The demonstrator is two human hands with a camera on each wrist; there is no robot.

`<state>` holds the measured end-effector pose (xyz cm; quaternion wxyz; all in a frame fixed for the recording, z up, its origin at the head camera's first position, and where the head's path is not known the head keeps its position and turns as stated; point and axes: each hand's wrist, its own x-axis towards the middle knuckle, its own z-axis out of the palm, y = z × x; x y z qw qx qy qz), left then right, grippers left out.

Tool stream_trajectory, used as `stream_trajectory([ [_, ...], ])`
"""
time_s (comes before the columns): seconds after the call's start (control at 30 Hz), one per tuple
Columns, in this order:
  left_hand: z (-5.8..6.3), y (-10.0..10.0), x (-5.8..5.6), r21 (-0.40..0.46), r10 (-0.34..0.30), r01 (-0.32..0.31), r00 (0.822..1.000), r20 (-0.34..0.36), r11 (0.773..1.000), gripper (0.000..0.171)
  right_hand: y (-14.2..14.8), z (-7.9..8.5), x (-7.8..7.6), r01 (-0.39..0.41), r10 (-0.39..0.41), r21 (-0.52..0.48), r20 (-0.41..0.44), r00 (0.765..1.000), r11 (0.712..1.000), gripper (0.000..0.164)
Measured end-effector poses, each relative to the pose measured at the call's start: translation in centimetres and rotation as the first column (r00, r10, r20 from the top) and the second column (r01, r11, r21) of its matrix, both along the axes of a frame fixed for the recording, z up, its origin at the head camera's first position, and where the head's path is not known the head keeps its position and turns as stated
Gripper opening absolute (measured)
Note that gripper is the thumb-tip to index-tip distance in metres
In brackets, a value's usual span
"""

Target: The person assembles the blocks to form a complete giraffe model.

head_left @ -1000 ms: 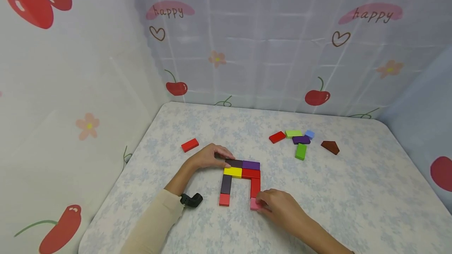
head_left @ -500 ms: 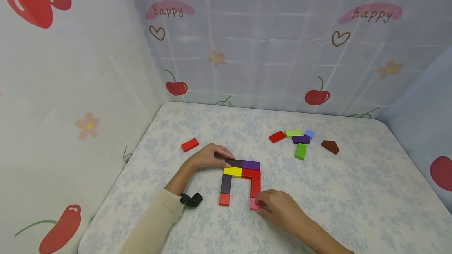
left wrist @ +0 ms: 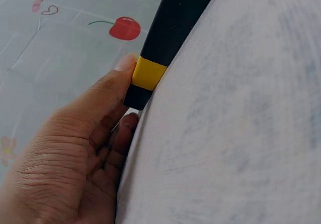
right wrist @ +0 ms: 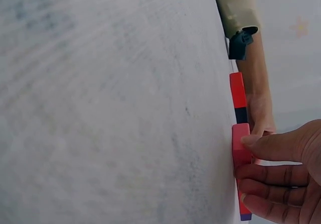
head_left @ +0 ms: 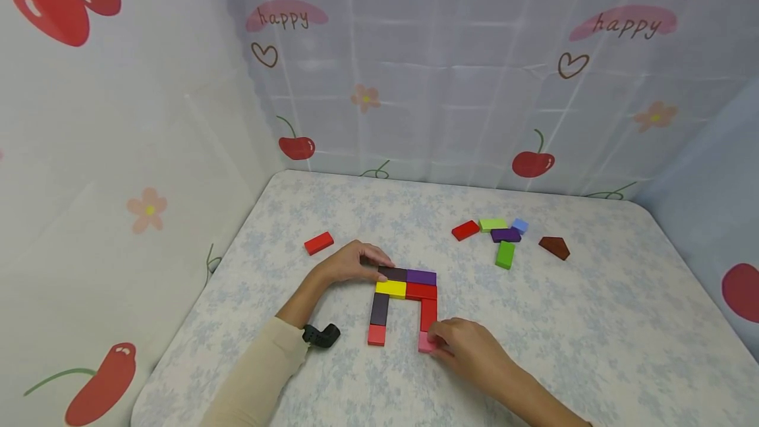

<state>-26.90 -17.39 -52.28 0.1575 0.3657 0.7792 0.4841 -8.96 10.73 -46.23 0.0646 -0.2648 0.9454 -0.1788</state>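
Flat colored blocks lie edge to edge on the table in an arch shape. My left hand (head_left: 354,262) holds the black block (head_left: 393,275) at the top left corner, its thumb beside the yellow block (head_left: 391,290). The purple block (head_left: 421,278) and a red block (head_left: 421,292) make up the top right. Below the yellow one stand a dark block (head_left: 379,309) and a coral block (head_left: 376,335). Down the right side runs another red block (head_left: 429,315). At its lower end my right hand (head_left: 471,351) pinches the pink block (right wrist: 241,141) between thumb and fingers.
A loose red block (head_left: 319,244) lies left of the arch. At the back right are a red block (head_left: 465,230), a lime block (head_left: 493,225), a purple block (head_left: 506,235), a small blue block (head_left: 519,226), a green block (head_left: 505,255) and a brown angular block (head_left: 555,247).
The pink block has shifted slightly left under my right hand, at the foot of the red block. My left hand has stayed in place at the black block.
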Motion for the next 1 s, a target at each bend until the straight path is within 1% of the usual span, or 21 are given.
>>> stream_trajectory([
  [0.27,0.3,0.2,-0.1,-0.001,0.0,0.0,1.0,0.002,1.0,0.03,0.2,0.2,-0.2,-0.003,0.003,0.0,0.003,1.0,1.0,0.021],
  [0.5,0.1,0.2,-0.1,-0.012,0.008,-0.008,1.0,-0.013,1.0,0.03,0.8,0.6,-0.4,-0.051,0.051,-0.007,0.018,0.999,0.999,0.025],
  [0.6,0.1,0.2,0.0,-0.017,0.013,-0.013,1.0,-0.015,1.0,0.029,1.2,0.9,-0.6,-0.068,0.068,-0.025,0.017,0.998,0.997,0.023],
  [0.7,0.0,0.2,0.1,-0.018,0.013,-0.013,1.0,-0.014,1.0,0.029,1.8,1.7,-1.1,-0.048,0.049,-0.047,0.013,0.999,0.998,0.022],
  [0.77,0.0,0.2,0.2,-0.018,0.013,-0.013,1.0,-0.011,1.0,0.029,2.3,2.5,-1.6,-0.019,0.019,-0.061,-0.001,1.0,0.998,0.023],
  [0.87,-0.1,0.1,0.2,-0.02,0.013,-0.013,1.0,-0.009,1.0,0.029,3.3,3.6,-2.7,0.021,-0.025,-0.077,-0.051,0.998,0.997,0.027],
  [1.0,-0.1,0.0,0.3,-0.016,0.014,-0.014,1.0,-0.007,1.0,0.028,5.2,4.6,-4.4,0.062,-0.078,-0.113,-0.145,0.986,0.992,0.029],
])
